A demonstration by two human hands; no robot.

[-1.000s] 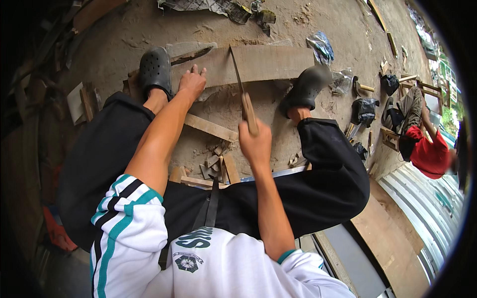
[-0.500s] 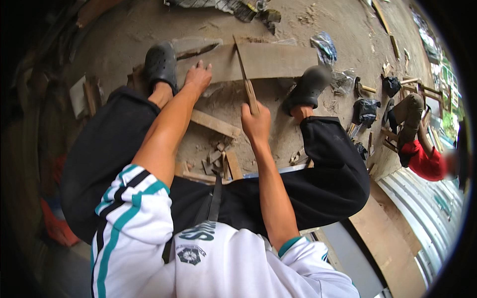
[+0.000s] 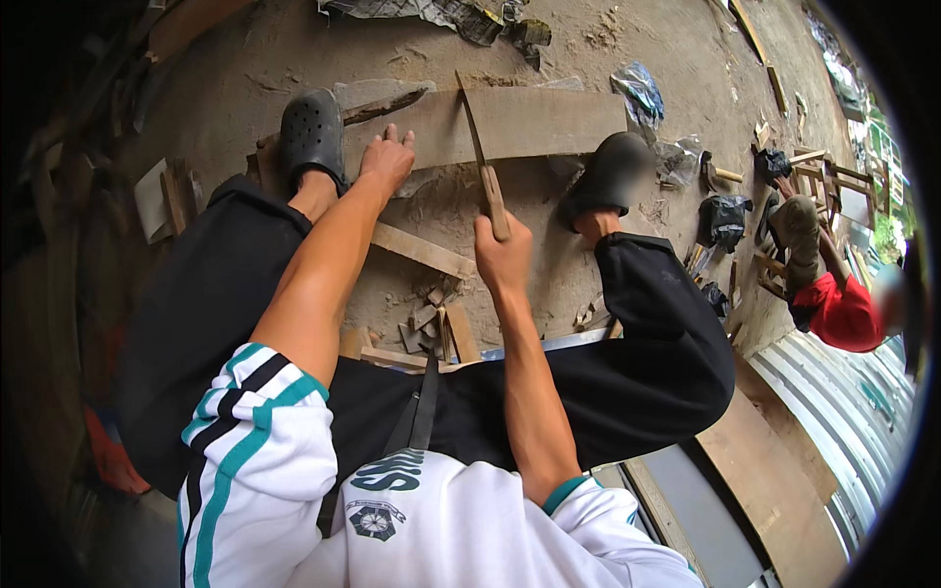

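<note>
A handsaw with a wooden handle is gripped in my right hand, its fingers wrapped round the handle. The narrow blade points away from me and crosses a long flat wooden board. Whether the teeth are inside a cut is too small to tell. My left hand rests on the board, left of the blade, fingers stretched out and holding nothing. A dark clog on my left foot is at the board's left end. The other clog is by its right end.
Beneath the board lies a loose wooden strip, with small offcuts nearer me. Plastic wrapping and a black bag sit to the right. Another person in a red shirt is at far right, beside corrugated sheeting.
My right hand has drawn the saw slightly toward me. My left hand stays on the board. The other person's hand has come into sight near the wooden frame.
</note>
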